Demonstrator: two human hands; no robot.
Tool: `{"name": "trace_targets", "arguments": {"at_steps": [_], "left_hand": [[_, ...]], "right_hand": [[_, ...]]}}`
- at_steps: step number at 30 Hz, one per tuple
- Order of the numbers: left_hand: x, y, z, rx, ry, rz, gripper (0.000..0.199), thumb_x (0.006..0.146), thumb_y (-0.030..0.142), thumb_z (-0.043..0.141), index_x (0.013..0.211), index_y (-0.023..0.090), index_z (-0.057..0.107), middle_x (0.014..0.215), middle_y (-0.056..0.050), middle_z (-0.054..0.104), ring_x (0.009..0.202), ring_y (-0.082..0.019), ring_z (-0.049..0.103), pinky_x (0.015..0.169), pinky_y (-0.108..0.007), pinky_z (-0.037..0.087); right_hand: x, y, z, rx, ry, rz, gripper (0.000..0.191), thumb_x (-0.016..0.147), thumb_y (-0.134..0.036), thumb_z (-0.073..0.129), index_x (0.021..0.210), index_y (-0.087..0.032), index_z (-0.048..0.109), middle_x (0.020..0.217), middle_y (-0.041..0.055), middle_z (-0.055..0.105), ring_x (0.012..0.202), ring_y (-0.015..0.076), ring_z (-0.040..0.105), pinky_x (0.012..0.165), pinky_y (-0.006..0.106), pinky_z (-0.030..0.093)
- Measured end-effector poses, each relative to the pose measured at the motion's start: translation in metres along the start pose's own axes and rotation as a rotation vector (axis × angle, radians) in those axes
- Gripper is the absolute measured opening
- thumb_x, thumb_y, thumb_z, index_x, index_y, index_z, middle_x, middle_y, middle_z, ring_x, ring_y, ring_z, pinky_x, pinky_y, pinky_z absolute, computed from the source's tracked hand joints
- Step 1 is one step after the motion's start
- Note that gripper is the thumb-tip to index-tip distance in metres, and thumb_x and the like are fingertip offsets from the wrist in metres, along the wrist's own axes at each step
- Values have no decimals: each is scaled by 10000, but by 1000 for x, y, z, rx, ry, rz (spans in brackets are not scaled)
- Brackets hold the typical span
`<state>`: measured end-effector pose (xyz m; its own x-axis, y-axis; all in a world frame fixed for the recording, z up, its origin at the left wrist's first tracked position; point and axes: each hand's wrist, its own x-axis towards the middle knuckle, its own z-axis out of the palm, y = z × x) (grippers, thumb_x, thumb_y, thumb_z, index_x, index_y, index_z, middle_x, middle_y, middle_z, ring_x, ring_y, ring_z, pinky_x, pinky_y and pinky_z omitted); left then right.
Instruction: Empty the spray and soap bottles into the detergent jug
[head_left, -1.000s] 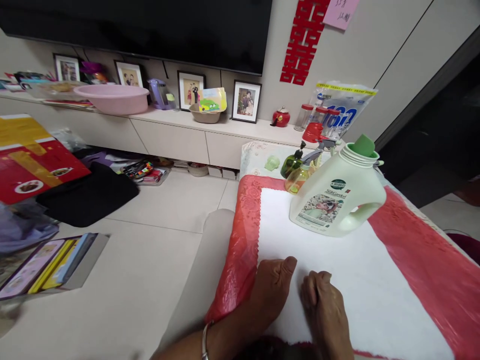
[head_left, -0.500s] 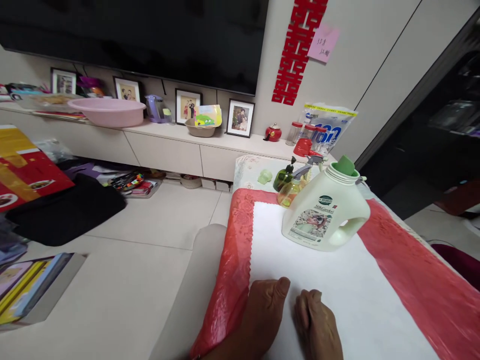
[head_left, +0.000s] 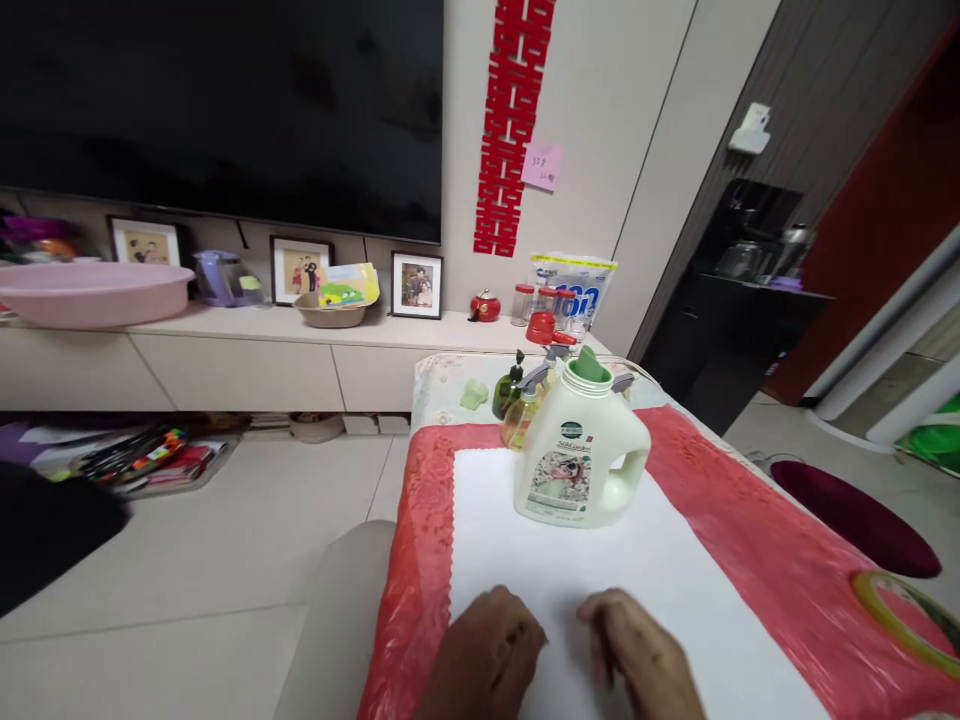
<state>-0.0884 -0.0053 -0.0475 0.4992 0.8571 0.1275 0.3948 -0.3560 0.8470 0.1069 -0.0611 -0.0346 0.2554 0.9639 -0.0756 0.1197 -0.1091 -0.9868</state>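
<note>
My left hand (head_left: pixel 486 655) is curled into a loose fist low over the white sheet (head_left: pixel 510 550), with nothing visible in it. Beside it, my right hand (head_left: pixel 641 655) has bent fingers and also shows nothing held. A gap separates the two hands. Beyond them a large pale green detergent bottle (head_left: pixel 574 450) stands upright on the sheet, with a green piece (head_left: pixel 589 363) in its mouth. Behind its left side are an amber spray bottle (head_left: pixel 519 420) and a dark green pump bottle (head_left: pixel 508 392). Neither hand touches the bottles.
Red plastic cloth (head_left: pixel 427 510) borders the sheet. A roll of tape (head_left: pixel 904 622) lies at the right edge. Toward the back sit a light green lump (head_left: pixel 474 394), a red funnel-like piece (head_left: pixel 541 328) and lidded jars (head_left: pixel 523 305). A dark red stool (head_left: pixel 855 515) stands right.
The view has swung to the right, so the bottle and shelf things appear farther left. My fists have turned more knuckles-up, and the gap between them is a little wider.
</note>
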Motion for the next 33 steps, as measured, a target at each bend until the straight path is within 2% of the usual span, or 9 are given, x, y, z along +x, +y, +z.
{"name": "trace_targets", "arguments": {"at_steps": [3,5,8,13,19,22,25,30,33], "left_hand": [[16,-23,-4,358,156,194,289,991,343,463,1145,245,686,1185,-81,737,1102,-234,691,951,-373,544],[29,-35,-3,590,248,168,344,963,307,504,1260,232,660,1371,-114,670,1302,-316,604,1050,-504,511],[44,-43,1,784,199,52,496,937,229,507,1431,238,554,1548,-107,521,1464,-365,436,1132,-639,405],[46,-41,3,812,68,-38,490,966,265,475,1448,215,551,1567,-106,484,1490,-376,391,1169,-689,330],[43,-36,-1,779,38,-97,475,985,309,473,1446,230,554,1570,-85,483,1507,-354,365,1199,-671,305],[44,-33,-3,737,43,-116,469,999,373,471,1442,247,560,1571,-68,483,1512,-339,360,1219,-653,286],[44,-34,-2,715,49,-114,476,1010,419,452,1440,246,563,1569,-66,483,1511,-337,362,1226,-650,274],[42,-37,-1,702,66,-97,478,1016,439,435,1444,261,553,1574,-52,485,1517,-335,351,1224,-660,268],[42,-36,0,701,67,-87,474,1017,419,433,1446,255,550,1577,-59,483,1520,-334,347,1224,-659,265]], "right_hand": [[34,-26,-49,-191,224,-187,724,757,-752,713,1112,-122,683,1093,103,620,922,165,614,770,191,516],[62,-42,-75,-223,408,-267,804,685,-700,750,1255,-143,649,1264,104,573,1126,220,587,849,224,529],[104,-60,-95,-276,399,-310,875,647,-627,745,1362,-147,591,1375,119,502,1247,257,518,983,319,496],[151,-65,-92,-234,199,-305,866,618,-536,740,1358,-116,582,1302,121,555,1194,246,553,1045,361,472],[181,-49,-70,-144,150,-267,474,800,-419,747,1086,-59,630,970,71,607,821,110,578,695,180,497],[191,-41,-60,-100,248,-247,367,1015,-418,629,1057,-54,597,851,26,540,706,49,508,631,130,464],[190,-40,-60,-46,360,-251,392,1038,-450,594,1040,-58,580,821,18,518,681,40,490,606,117,448],[163,-57,-86,29,568,-280,496,577,-491,692,805,-116,462,685,6,479,570,56,402,474,151,333],[141,-65,-106,18,646,-266,488,469,-463,595,801,-132,457,664,12,480,558,69,391,457,161,313]]}}
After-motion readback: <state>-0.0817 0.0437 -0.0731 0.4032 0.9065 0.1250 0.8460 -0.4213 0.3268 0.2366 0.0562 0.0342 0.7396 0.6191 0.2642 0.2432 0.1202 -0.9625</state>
